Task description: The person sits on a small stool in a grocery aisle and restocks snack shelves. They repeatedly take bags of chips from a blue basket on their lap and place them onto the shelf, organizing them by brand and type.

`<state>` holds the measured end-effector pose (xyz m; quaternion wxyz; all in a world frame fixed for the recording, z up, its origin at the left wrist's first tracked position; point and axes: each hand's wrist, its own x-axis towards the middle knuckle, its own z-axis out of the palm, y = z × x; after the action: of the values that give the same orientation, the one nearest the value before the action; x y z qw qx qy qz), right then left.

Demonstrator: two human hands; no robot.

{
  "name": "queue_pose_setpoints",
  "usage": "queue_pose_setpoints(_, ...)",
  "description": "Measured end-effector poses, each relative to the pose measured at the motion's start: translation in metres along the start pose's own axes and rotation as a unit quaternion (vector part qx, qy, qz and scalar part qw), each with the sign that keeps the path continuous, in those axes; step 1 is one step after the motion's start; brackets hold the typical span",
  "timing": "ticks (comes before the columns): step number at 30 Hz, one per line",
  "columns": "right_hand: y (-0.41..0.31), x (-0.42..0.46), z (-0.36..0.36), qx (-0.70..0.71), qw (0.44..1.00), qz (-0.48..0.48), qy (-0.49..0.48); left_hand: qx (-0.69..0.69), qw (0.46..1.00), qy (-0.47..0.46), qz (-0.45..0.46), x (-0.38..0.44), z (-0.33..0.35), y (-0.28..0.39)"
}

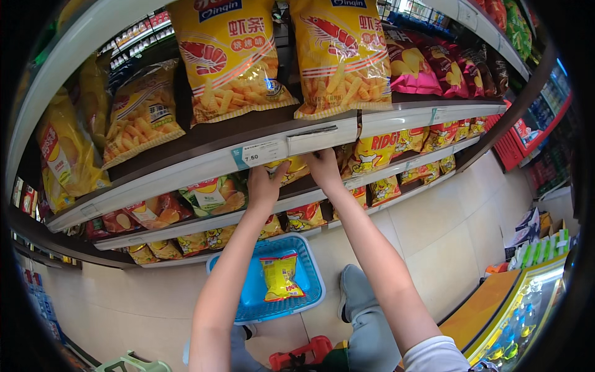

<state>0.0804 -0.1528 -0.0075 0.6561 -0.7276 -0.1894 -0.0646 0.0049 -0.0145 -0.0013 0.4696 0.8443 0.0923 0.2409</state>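
Observation:
My left hand (266, 187) reaches under the price rail of the upper shelf, its thumb raised beside a yellow snack bag (294, 171). On the bag's other side is my right hand (324, 168), with its fingertips partly hidden beneath the rail. The picture does not settle whether either hand grips the bag. Below my forearms, a blue plastic shopping basket (315, 274) rests on the tiled floor. Inside it lies one yellow bag of ridged chips (281, 279) with red ends.
Large yellow shrimp-chip bags (232, 65) stand on the shelf above. A green chip bag (211, 197) is left of my left hand, and yellow-red bags (379, 151) line the shelf to the right. A red basket (516, 139) is farther right. A lit display case (511, 325) stands lower right.

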Motion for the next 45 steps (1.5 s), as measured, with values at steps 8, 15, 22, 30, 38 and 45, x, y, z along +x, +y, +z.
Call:
queue_pose_setpoints(8,-0.014,-0.027,0.0,-0.038,0.99,-0.101,0.091,0.053,0.992,0.114,0.026,-0.021,-0.001,-0.009)
queue_pose_setpoints(15,-0.039,-0.052,-0.036,0.081,0.981,0.042,-0.172,-0.065,0.994,0.032,0.083,-0.052,-0.013,0.003)
queue_pose_setpoints(22,-0.01,0.009,-0.006,0.116,0.974,0.106,-0.164,-0.213,0.971,-0.05,-0.099,0.017,0.002,-0.01)
queue_pose_setpoints(30,-0.013,0.006,-0.005,0.146,0.964,0.163,-0.149,-0.226,0.966,-0.043,-0.12,0.018,0.001,-0.016)
queue_pose_setpoints(38,-0.031,-0.067,-0.007,0.131,0.957,0.102,-0.239,-0.232,0.965,-0.124,-0.022,-0.067,-0.033,-0.011)
queue_pose_setpoints(45,0.074,-0.195,0.007,0.112,0.859,0.323,-0.381,-0.164,0.896,-0.322,-0.258,-0.207,-0.036,-0.146)
